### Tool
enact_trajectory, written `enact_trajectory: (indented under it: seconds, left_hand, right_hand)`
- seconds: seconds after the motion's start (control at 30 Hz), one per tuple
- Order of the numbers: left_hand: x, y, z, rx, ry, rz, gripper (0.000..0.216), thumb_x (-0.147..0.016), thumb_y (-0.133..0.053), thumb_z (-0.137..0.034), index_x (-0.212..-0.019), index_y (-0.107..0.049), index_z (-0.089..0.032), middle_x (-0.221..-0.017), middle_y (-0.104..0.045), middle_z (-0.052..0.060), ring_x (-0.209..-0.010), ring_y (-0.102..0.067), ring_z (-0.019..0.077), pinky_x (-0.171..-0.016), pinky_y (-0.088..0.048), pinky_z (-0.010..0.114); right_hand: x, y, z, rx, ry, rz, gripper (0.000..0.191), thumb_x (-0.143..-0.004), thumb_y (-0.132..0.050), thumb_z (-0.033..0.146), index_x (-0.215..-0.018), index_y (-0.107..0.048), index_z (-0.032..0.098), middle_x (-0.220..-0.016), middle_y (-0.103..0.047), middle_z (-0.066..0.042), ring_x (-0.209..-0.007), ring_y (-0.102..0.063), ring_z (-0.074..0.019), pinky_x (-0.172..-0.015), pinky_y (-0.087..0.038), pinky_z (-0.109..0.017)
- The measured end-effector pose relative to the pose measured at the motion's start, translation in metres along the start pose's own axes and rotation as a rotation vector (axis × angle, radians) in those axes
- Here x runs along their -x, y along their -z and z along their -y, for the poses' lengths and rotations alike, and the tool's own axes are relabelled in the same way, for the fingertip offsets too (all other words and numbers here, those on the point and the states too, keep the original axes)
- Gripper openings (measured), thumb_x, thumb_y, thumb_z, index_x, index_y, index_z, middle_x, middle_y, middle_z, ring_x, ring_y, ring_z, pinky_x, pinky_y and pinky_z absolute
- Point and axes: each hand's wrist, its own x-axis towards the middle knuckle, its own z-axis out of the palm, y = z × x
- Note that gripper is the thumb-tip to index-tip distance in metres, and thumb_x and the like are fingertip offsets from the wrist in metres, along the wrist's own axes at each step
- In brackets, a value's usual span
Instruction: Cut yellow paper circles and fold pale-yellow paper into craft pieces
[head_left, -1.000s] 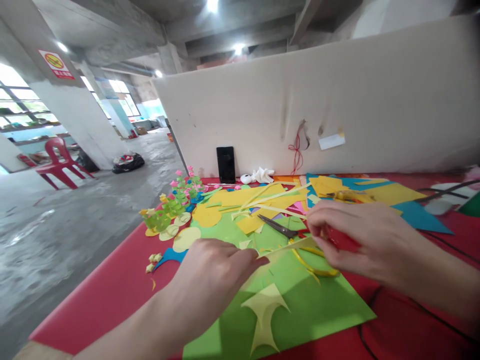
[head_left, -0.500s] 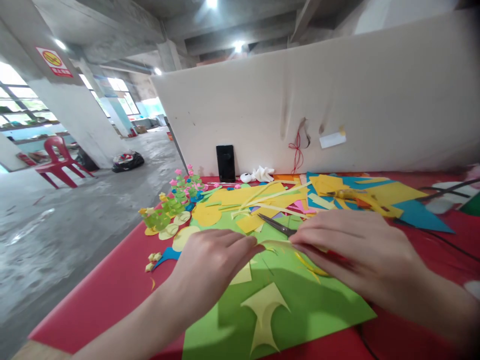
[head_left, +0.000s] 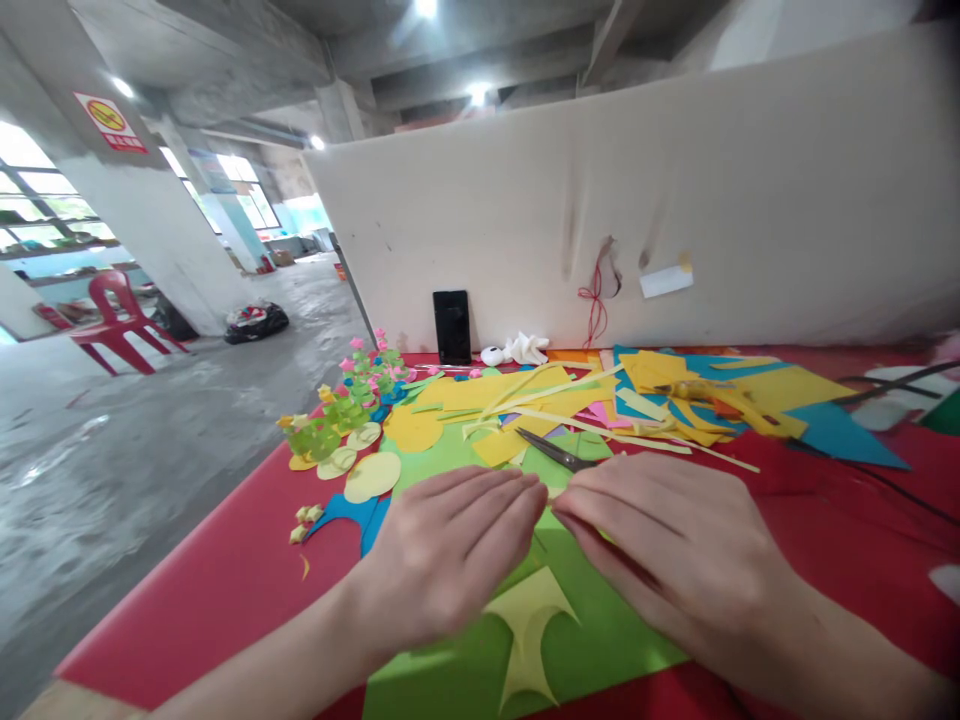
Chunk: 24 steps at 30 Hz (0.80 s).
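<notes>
My left hand (head_left: 465,545) and my right hand (head_left: 667,540) meet almost fingertip to fingertip over a green paper sheet (head_left: 442,680). Both are closed in a pinch on a small pale yellow paper strip (head_left: 554,493), most of which the fingers hide. Just behind my right fingers lies a pair of scissors (head_left: 551,448), its handles hidden by that hand. A pale yellow offcut with curved cut-out edges (head_left: 529,625) rests on the green sheet below the hands. Left of my left hand are a pale yellow paper disc (head_left: 373,477) and a blue paper offcut (head_left: 352,512).
Small paper flowers (head_left: 375,365) stand along the left. Yellow paper scraps (head_left: 510,390) and a yellow glue gun (head_left: 739,405) lie at the back. A black phone (head_left: 451,328) leans on the white board (head_left: 487,220). Folded paper stars (head_left: 306,522) sit near the left edge.
My hands have come closer together, so less of the strip shows between them. My right hand has moved left, uncovering more paper strips behind it.
</notes>
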Motion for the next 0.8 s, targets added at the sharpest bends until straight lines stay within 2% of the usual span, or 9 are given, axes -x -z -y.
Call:
enact_trajectory:
  seconds: [0.13,0.33,0.47,0.57,0.63,0.73,0.8]
  left_hand:
    - [-0.003,-0.002,0.008,0.159,0.178,-0.041,0.017,-0.075,-0.060,-0.005,-0.091,-0.063,-0.012,-0.080,-0.073,0.003,-0.068,-0.067,0.0116,-0.063,-0.054,0.021]
    - [-0.005,0.002,0.018,0.235,0.291,-0.057,0.015,-0.074,-0.061,-0.006,-0.084,-0.068,-0.014,-0.074,-0.073,0.002,-0.064,-0.068,0.0108,-0.059,-0.053,0.016]
    - [-0.001,-0.001,0.033,0.218,0.378,-0.060,0.013,-0.073,-0.061,-0.007,-0.080,-0.070,-0.014,-0.072,-0.074,0.003,-0.061,-0.069,0.0119,-0.058,-0.053,0.015]
    - [0.004,-0.003,0.044,0.193,0.400,-0.062,0.013,-0.072,-0.061,-0.007,-0.079,-0.071,-0.014,-0.071,-0.074,0.004,-0.061,-0.069,0.0138,-0.056,-0.054,0.016]
    - [0.006,-0.005,0.047,0.199,0.395,-0.057,0.014,-0.072,-0.062,-0.007,-0.080,-0.071,-0.014,-0.072,-0.074,0.004,-0.062,-0.069,0.0143,-0.057,-0.054,0.016]
    - [0.006,-0.006,0.046,0.224,0.366,-0.049,0.014,-0.073,-0.062,-0.007,-0.082,-0.070,-0.015,-0.074,-0.074,0.003,-0.063,-0.069,0.0126,-0.058,-0.053,0.015]
    - [0.005,-0.006,0.042,0.250,0.320,-0.043,0.014,-0.074,-0.062,-0.007,-0.083,-0.069,-0.015,-0.074,-0.074,0.003,-0.063,-0.068,0.0116,-0.059,-0.053,0.015]
  right_hand:
    - [0.002,0.003,0.002,0.050,0.024,-0.013,0.008,-0.078,-0.059,0.005,-0.085,-0.063,0.009,-0.074,-0.069,-0.004,-0.070,-0.062,-0.0174,-0.066,-0.048,-0.031]
    - [0.006,0.010,0.006,0.087,0.058,0.040,0.010,-0.079,-0.059,0.007,-0.088,-0.062,0.009,-0.077,-0.067,-0.004,-0.073,-0.057,-0.0179,-0.070,-0.044,-0.032]
    - [0.005,0.014,0.007,0.127,0.080,0.046,0.012,-0.080,-0.057,0.006,-0.090,-0.063,0.009,-0.080,-0.069,-0.005,-0.078,-0.056,-0.0181,-0.076,-0.042,-0.032]
    - [0.002,0.017,0.010,0.111,0.036,0.027,0.013,-0.084,-0.052,0.006,-0.090,-0.063,0.011,-0.078,-0.069,-0.004,-0.077,-0.056,-0.0166,-0.076,-0.041,-0.030]
    - [0.000,0.019,0.013,0.129,-0.013,0.008,0.012,-0.085,-0.053,0.013,-0.093,-0.062,0.011,-0.082,-0.070,-0.005,-0.079,-0.058,-0.0171,-0.076,-0.042,-0.030]
    - [-0.002,0.018,0.013,0.237,-0.024,0.041,0.028,-0.085,-0.056,0.025,-0.103,-0.061,0.004,-0.095,-0.070,-0.011,-0.088,-0.061,-0.0228,-0.080,-0.043,-0.034]
    - [-0.003,0.016,0.011,0.258,-0.045,0.070,0.024,-0.087,-0.052,0.019,-0.102,-0.062,0.004,-0.096,-0.071,-0.011,-0.088,-0.062,-0.0235,-0.081,-0.045,-0.035]
